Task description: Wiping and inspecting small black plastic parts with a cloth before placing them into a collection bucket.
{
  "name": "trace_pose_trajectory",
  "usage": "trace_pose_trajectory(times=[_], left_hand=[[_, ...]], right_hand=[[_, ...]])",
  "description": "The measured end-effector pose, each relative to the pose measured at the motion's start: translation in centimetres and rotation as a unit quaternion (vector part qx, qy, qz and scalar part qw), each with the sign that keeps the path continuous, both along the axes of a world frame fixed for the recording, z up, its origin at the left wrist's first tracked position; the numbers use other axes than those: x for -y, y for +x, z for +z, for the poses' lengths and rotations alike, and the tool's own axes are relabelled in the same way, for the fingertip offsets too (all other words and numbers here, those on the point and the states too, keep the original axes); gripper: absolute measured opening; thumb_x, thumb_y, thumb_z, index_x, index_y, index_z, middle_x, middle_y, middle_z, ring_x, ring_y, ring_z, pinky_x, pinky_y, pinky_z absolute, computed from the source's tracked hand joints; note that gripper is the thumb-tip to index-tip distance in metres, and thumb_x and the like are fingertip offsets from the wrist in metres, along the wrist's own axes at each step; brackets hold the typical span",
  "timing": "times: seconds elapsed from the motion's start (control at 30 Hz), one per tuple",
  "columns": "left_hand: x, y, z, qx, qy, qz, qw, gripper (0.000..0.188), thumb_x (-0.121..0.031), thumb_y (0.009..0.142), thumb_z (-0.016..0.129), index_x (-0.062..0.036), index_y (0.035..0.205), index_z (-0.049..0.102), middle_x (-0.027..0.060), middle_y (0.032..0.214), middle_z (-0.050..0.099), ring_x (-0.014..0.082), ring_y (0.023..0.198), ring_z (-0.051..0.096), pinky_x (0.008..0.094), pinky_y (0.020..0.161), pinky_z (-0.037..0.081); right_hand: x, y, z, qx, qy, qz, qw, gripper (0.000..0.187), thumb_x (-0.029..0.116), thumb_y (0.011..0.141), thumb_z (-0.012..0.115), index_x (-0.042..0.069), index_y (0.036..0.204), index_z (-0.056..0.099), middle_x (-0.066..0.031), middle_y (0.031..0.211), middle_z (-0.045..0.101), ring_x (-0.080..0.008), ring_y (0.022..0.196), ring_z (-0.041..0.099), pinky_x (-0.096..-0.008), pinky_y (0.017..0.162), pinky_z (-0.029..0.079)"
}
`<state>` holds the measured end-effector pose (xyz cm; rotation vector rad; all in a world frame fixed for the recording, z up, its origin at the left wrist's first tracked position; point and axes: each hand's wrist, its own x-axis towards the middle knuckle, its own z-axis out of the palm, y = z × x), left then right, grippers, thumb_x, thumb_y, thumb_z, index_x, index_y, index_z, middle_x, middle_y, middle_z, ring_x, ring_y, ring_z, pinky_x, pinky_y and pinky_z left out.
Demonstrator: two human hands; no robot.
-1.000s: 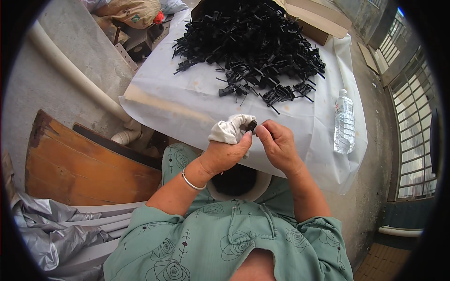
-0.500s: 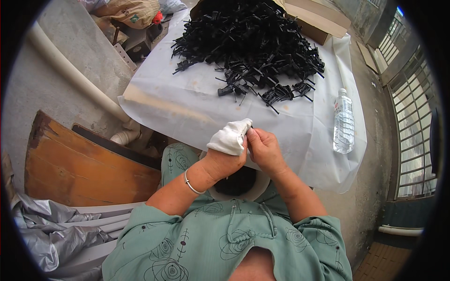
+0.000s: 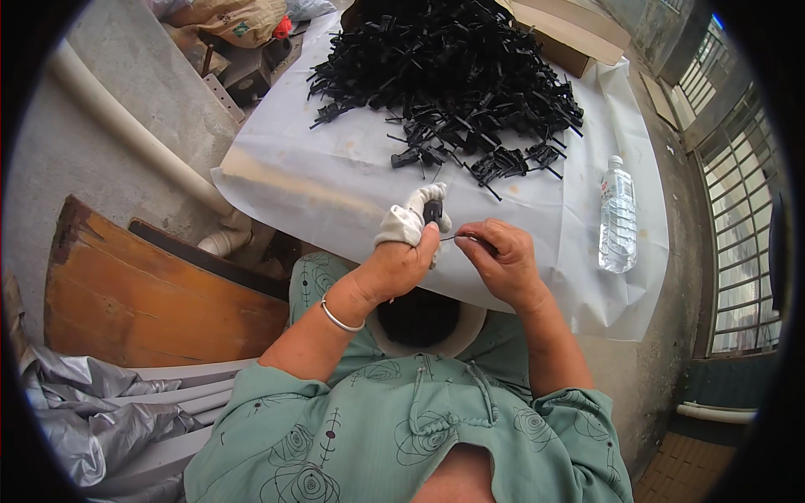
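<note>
My left hand, its fingers in a white cloth glove with the thumb bare, grips a small black plastic part over the near edge of the table. Just to its right, my bare right hand pinches a thin dark strip that reaches toward the left fingers. Whether the strip joins the part, I cannot tell. Ahead on the table lies a big heap of similar black plastic parts with thin stems. Below my hands, between my knees, stands a pale round bucket with dark contents.
White plastic sheeting covers the table. A water bottle stands at its right side and a cardboard box at the back. Left are an orange-brown wooden board, a pipe and silver sheeting. A barred window is right.
My hands, close together before, are now apart, the right one drawn right with the strip. My left hand has turned, so the black part shows.
</note>
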<state>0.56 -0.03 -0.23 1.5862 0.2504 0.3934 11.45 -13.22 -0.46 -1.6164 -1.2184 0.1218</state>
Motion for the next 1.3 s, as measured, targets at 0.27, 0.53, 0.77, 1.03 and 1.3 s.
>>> trace_pose_trajectory(times=[0.27,0.53,0.77,1.03,1.3], left_hand=[[0.1,-0.1,0.6,-0.012,-0.020,-0.088,0.996,0.030,-0.008,0.086,0.042,-0.0021,0.116,0.041,0.0006,0.078,0.049,0.0024,0.059,0.041,0.0178,0.052,0.035],[0.8,0.2,-0.3,0.033,0.218,0.006,0.975,0.023,-0.005,0.081,0.045,0.0003,0.103,0.047,0.0166,0.083,0.055,0.0287,0.076,0.054,0.0348,0.070,0.045],[-1.5,-1.3,1.4,-0.030,0.400,-0.046,0.915,0.024,-0.011,0.081,0.052,0.0001,0.102,0.053,0.0188,0.087,0.057,0.0350,0.083,0.054,0.0410,0.076,0.044],[-1.0,1.0,0.2,0.065,0.429,0.081,0.897,0.028,-0.012,0.080,0.060,-0.0010,0.106,0.058,0.0179,0.103,0.058,0.0340,0.097,0.055,0.0366,0.084,0.045],[-0.7,2.0,-0.6,-0.079,0.254,0.024,0.964,0.033,-0.006,0.084,0.054,0.0026,0.116,0.048,0.0136,0.098,0.058,0.0158,0.075,0.059,0.0275,0.064,0.049]], right_hand=[[-0.6,-0.1,0.0,-0.112,-0.025,0.025,0.993,0.015,0.012,0.084,0.060,-0.002,0.077,0.058,-0.0111,0.066,0.055,-0.0197,0.053,0.048,-0.0295,0.053,0.042],[-0.9,-0.4,-0.2,-0.107,-0.128,0.048,0.985,0.025,0.014,0.092,0.047,-0.002,0.073,0.053,-0.0047,0.060,0.049,-0.0122,0.058,0.043,-0.0274,0.056,0.040],[-1.0,1.4,0.3,-0.013,-0.156,-0.029,0.987,0.024,0.016,0.089,0.051,-0.001,0.072,0.053,-0.0090,0.064,0.055,-0.0200,0.055,0.049,-0.0318,0.054,0.041],[-0.7,4.8,-3.2,0.283,-0.234,-0.227,0.902,0.010,0.014,0.081,0.056,0.004,0.079,0.052,-0.0126,0.072,0.057,-0.0316,0.063,0.058,-0.0405,0.056,0.047],[0.1,-0.3,0.1,0.247,-0.049,-0.018,0.968,0.010,0.004,0.077,0.061,0.004,0.073,0.052,-0.0076,0.063,0.052,-0.0215,0.051,0.052,-0.0323,0.046,0.041]])
